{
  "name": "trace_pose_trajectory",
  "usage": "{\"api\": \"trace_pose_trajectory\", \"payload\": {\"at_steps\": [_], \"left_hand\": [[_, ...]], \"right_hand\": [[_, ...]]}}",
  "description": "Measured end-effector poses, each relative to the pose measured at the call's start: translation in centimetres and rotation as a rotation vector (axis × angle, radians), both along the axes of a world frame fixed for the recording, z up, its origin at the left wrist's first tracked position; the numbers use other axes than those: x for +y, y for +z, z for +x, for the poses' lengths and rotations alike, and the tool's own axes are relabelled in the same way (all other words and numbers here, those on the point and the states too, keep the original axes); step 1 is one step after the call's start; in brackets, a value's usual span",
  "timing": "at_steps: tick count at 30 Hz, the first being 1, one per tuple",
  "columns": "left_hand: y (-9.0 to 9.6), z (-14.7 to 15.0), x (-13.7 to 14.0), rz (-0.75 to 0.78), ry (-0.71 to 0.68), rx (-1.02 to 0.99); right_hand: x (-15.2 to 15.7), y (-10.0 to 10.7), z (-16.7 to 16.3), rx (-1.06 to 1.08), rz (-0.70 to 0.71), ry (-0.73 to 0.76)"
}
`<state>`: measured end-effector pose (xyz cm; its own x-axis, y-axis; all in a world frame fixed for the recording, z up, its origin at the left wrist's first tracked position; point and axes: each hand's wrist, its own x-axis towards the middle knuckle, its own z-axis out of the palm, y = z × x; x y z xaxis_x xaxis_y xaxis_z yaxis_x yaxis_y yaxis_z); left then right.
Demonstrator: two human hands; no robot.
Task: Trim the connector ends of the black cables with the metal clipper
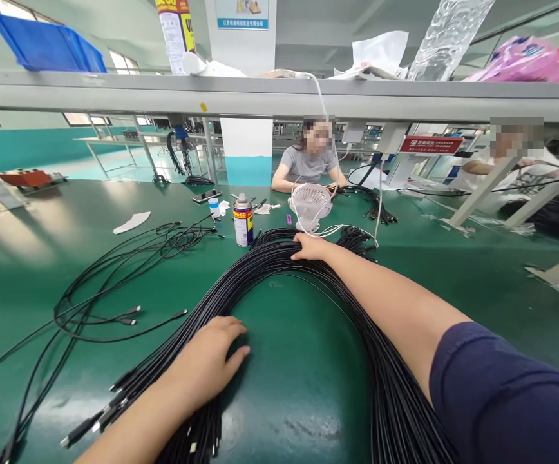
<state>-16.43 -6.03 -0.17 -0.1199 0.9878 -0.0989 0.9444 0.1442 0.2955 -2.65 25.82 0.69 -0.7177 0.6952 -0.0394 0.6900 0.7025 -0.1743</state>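
A thick bundle of black cables arches across the green table in front of me, with both its ends running toward me. My left hand lies over the left side of the bundle, thumb apart from the fingers, gripping nothing. At the top of the arch, my right hand is closed on the bundle, its fingertips pointing left; part of its grip is hidden. Metal connector tips stick out below my left wrist. Several loose black cables lie in loops on the left.
A spray can and a small white fan stand just behind the arch. Overhead runs a grey shelf carrying a blue bin. A co-worker sits across the table. Metal supports stand at right.
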Motion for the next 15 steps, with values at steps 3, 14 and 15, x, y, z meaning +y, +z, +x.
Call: {"api": "trace_pose_trajectory", "payload": {"at_steps": [3,14,15], "left_hand": [[0.1,-1.2,0.8,0.12,0.093,0.023],[-0.8,-4.3,2.5,0.084,0.412,-0.033],[-0.7,-4.2,2.5,0.08,0.413,-0.051]], "right_hand": [[0.7,0.6,0.0,-0.002,-0.003,0.011],[0.8,1.1,0.0,0.009,0.053,0.031],[0.7,1.2,-0.1,0.007,0.062,0.033]]}}
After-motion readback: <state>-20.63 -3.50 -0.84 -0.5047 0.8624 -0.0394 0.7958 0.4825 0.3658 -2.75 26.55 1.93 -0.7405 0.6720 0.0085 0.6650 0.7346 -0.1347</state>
